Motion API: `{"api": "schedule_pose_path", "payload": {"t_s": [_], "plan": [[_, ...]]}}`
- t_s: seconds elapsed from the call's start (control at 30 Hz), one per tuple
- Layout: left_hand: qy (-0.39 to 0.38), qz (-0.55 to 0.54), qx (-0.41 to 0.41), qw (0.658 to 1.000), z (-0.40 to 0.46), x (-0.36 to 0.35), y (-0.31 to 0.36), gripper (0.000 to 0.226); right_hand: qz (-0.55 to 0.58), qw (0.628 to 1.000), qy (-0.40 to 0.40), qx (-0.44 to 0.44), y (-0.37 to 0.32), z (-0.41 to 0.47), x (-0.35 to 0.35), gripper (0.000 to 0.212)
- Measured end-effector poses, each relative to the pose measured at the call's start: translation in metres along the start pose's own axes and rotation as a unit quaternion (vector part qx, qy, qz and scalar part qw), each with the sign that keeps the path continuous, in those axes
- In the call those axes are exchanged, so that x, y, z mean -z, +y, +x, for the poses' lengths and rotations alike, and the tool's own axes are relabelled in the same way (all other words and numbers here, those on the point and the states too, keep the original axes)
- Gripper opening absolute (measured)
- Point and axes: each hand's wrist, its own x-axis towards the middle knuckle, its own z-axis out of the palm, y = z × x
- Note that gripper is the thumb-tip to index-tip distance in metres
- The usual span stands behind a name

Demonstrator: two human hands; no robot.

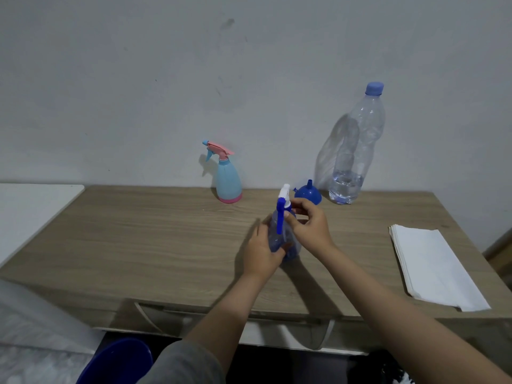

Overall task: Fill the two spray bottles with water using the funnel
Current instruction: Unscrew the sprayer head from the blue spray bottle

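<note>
Left hand (pixel 263 252) grips the blue spray bottle (pixel 285 234) body, right hand (pixel 310 223) pinches its head (pixel 285 199); funnel (pixel 307 194) behind it is unused, pink-and-blue sprayer (pixel 227 178) capped.

A clear blue spray bottle (pixel 279 236) with a blue trigger and white nozzle is held upright above the table centre. At its 11 o'clock, against the wall, a pale blue spray bottle (pixel 227 178) with a pink base and pink-topped head is stood upright. At 1 o'clock, a blue funnel (pixel 308 193) is set mouth-down, spout up. Just beside it, at 3 o'clock, a capped water bottle (pixel 356 145) is stood, holding a little water.
</note>
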Motion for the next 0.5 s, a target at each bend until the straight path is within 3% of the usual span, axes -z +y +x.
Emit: {"api": "schedule_pose_path", "payload": {"t_s": [0.3,0.5], "plan": [[0.003,-0.02,-0.006,1.0,-0.001,0.002,0.0,0.065,0.021,0.999,-0.034,-0.02,-0.003,0.01,0.008,0.023],[0.006,-0.019,-0.016,1.0,0.0,0.0,-0.004,0.068,0.024,0.996,-0.079,-0.024,-0.004,0.015,0.015,0.034]]}}
